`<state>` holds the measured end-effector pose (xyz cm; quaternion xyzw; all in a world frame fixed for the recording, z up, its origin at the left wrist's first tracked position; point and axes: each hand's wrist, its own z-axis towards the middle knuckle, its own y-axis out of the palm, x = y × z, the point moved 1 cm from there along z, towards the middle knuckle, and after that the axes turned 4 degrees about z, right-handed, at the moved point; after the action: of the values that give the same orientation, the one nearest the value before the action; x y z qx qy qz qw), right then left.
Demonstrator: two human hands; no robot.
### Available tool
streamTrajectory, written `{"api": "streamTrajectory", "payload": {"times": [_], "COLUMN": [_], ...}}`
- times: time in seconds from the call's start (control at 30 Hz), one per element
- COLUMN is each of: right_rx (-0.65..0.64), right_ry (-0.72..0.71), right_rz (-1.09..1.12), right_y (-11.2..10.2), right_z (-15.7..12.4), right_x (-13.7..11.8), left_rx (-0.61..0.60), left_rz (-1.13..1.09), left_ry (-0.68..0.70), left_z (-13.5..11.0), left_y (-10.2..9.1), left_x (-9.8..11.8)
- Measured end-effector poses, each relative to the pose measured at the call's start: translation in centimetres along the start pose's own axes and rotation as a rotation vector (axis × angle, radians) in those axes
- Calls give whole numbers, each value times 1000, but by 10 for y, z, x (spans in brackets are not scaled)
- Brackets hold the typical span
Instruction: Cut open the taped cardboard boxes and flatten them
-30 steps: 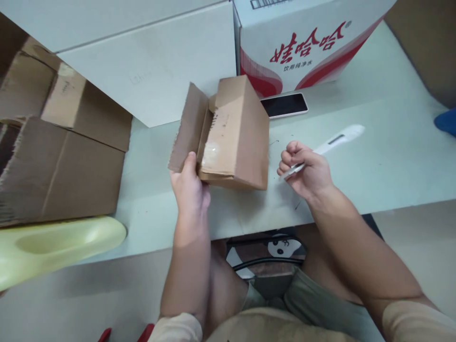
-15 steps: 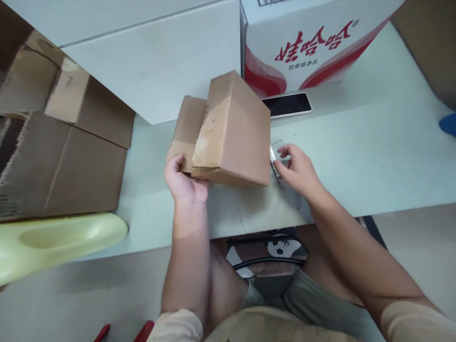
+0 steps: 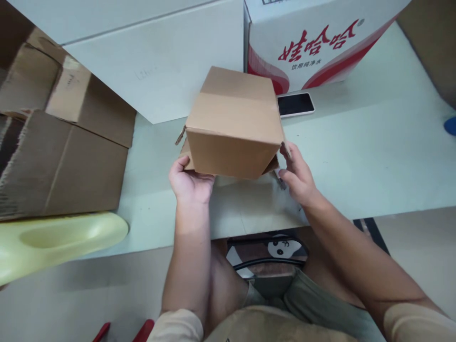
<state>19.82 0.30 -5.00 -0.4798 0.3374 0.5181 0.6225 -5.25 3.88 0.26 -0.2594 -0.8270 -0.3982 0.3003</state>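
A small brown cardboard box is held just above the pale table, its closed taped side facing up. My left hand grips its lower left corner, with the thumb on a loose flap. My right hand presses against the box's right side, fingers on a flap that sticks out there. A thin sliver of a white tool shows on the table under my right hand; the rest of it is hidden.
A big white carton and a white-and-red printed carton stand behind the box. A phone lies face up beside them. Brown cardboard lies at the left, with a pale yellow plastic piece in front.
My right hand laid down the white tool and moved to the box's right side. The box has been turned from its open, flapped side to its closed face and lifted.
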Motion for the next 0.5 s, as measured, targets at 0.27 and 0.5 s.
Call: {"api": "streamTrajectory", "payload": {"times": [0.27,0.5], "right_rx": [108,242], "right_ry": [53,184], "right_rz": [189,242], "right_y": [5,7], "right_z": [-5,-2], "right_x": [11,-4], "left_rx": [-45,49], "left_rz": [39,385], "left_ry": [-50,282], "left_z": [-12,-2], "left_y": [13,2], "left_x": [-6,-14]}}
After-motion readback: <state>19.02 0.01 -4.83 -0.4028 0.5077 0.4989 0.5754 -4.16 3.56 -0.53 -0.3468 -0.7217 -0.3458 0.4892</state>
